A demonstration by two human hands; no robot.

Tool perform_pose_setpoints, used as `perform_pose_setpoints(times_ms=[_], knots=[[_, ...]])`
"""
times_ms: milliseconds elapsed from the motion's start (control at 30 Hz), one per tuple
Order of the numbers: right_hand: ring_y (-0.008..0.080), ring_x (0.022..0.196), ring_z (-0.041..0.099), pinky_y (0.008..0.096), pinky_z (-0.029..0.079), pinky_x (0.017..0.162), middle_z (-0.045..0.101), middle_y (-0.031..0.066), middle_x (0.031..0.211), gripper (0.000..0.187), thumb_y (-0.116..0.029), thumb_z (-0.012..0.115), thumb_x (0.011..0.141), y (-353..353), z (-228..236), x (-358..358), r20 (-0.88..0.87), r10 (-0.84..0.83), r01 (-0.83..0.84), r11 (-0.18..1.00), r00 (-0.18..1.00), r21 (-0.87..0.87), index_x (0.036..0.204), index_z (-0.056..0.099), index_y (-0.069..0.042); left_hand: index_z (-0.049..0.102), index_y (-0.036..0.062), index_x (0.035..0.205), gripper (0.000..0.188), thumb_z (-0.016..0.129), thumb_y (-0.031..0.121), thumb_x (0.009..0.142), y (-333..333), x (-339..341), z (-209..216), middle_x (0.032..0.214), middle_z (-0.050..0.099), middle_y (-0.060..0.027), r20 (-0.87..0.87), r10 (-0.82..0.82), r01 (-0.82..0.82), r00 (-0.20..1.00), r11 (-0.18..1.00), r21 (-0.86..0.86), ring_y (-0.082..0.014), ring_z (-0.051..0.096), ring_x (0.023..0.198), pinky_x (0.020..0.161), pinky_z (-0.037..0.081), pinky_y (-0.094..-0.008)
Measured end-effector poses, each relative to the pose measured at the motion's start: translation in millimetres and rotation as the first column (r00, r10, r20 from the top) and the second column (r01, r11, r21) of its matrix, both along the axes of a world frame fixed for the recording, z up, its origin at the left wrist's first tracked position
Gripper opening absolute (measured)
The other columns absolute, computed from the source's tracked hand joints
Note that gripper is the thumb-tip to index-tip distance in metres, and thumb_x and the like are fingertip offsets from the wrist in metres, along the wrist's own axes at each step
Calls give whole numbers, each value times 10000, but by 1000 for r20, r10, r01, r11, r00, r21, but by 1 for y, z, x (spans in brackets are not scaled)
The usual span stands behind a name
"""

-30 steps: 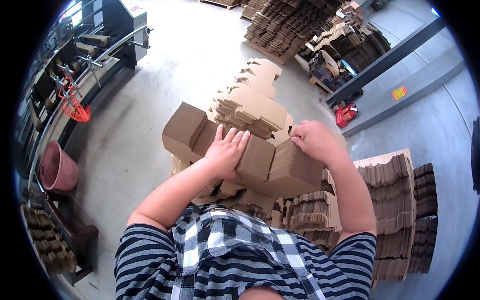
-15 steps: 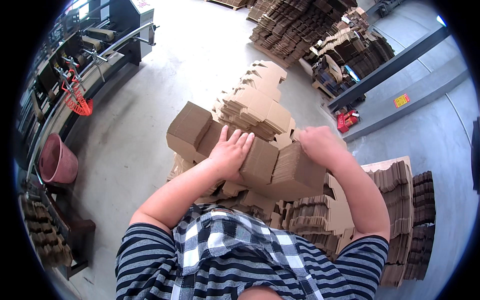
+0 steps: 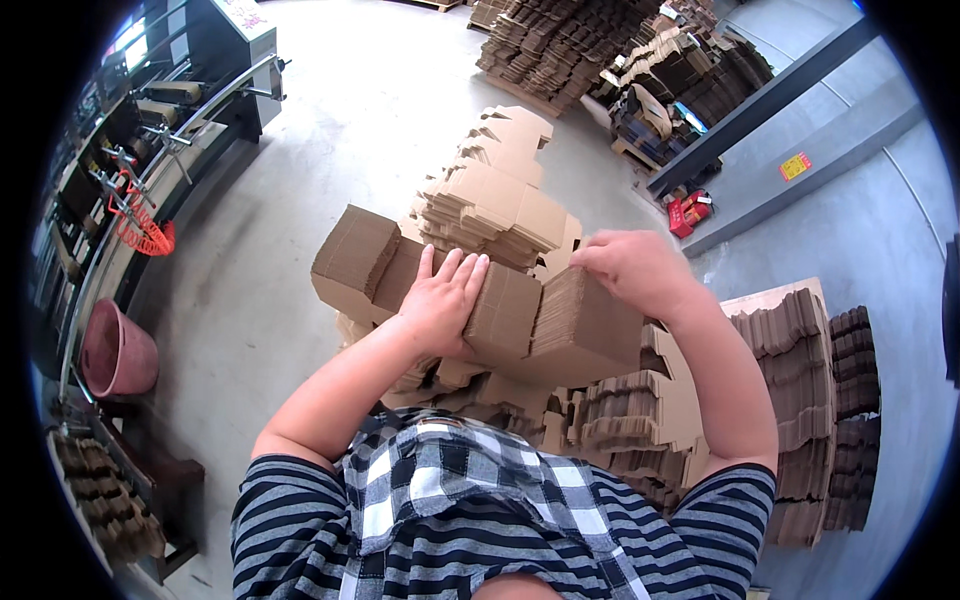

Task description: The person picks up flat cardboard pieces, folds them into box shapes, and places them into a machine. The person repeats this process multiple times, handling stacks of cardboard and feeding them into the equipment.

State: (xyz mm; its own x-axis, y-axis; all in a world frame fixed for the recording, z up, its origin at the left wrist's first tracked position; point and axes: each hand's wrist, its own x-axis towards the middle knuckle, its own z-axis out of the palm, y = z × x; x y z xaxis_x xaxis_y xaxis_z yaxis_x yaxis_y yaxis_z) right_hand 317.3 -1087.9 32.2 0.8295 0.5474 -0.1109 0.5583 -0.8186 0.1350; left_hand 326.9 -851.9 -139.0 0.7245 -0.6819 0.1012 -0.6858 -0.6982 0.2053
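Observation:
A thick bundle of flat brown cardboard blanks with notched edges lies across in front of me, on top of more cardboard. My left hand rests flat on it in the recess left of the middle, fingers spread. At the bundle's far right corner, my right hand has its thumb and fingers pinched together on the edge of the cardboard. Its fingertips are partly hidden, so how many sheets they grip cannot be told. Just beyond the bundle lies a fanned pile of lighter cardboard blanks.
More cardboard stacks stand on the right and at the back. On the left are a machine with an orange coiled hose, a pink bucket and a dark bench. A grey beam and red fire extinguishers stand far right.
My right hand has shifted slightly up at the bundle's corner, and its fingers, blurred before, now show pinched. My left hand stays flat on the bundle. The whole view has shifted a little.

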Motion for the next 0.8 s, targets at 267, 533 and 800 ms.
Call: perform_pose_setpoints(times_ms=[267,533,800], knots=[[294,802,628,383,506,726,625,90,814,81,-58,566,739,5,-4,14,-57,201,-209,932,978,-295,796,623,-61,173,-21,1477,1236,832,466,551,0,-2,6,1486,321,-188,-19,4,-3,1000,1000,25,-335,262,1405,1147,128,-563],[312,758,647,403,519,683,635,123,773,95,-125,575,783,-8,-3,10,42,129,-110,945,991,-309,754,608,-41,184,-17,1475,1234,830,466,542,0,-2,3,1484,327,-190,-4,13,-13,1000,1000,8,-338,267,1403,1147,132,-562],[314,880,636,426,506,771,652,106,945,178,-105,546,828,-13,-11,-3,78,4,-15,991,997,134,976,642,-90,190,-18,1474,1220,821,466,548,-1,-1,-3,1489,321,-195,25,9,-9,1000,1000,7,-347,269,1403,1148,127,-562]])
